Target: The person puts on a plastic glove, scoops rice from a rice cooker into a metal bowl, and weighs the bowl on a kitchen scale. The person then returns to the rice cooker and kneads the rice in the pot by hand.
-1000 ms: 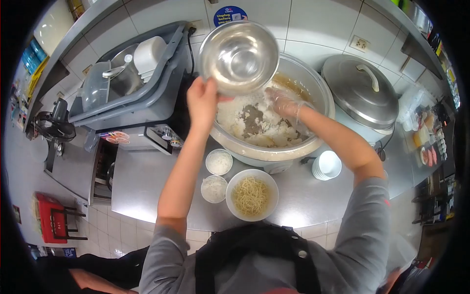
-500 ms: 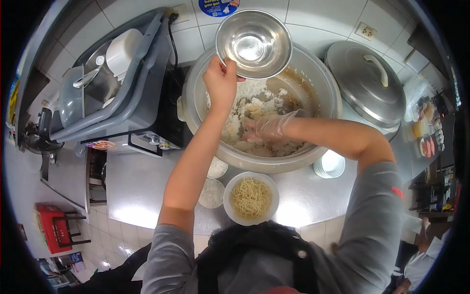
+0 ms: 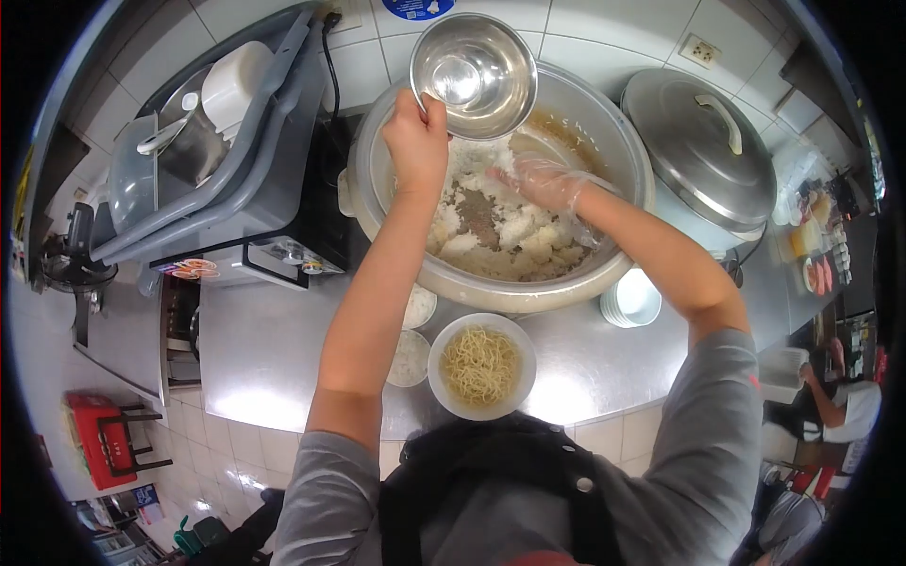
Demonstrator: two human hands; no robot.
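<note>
Rice [image 3: 514, 231] sits in the big pot [image 3: 528, 300], and the gloved right hand [image 3: 545, 181] is right down at it; whether it's clutching any, I can't tell! Left hand [image 3: 415, 137] grips the bowl [image 3: 483, 77] by its rim, over the pot's far edge. Noodles [image 3: 481, 366] on the tabletop [image 3: 255, 349] in front, stacked cups [image 3: 630, 300] to their right!

Shiny metal bowl [image 3: 486, 85] above wide grey pot [image 3: 528, 300]; white rice [image 3: 518, 226] inside, clumped, uneven.
</note>
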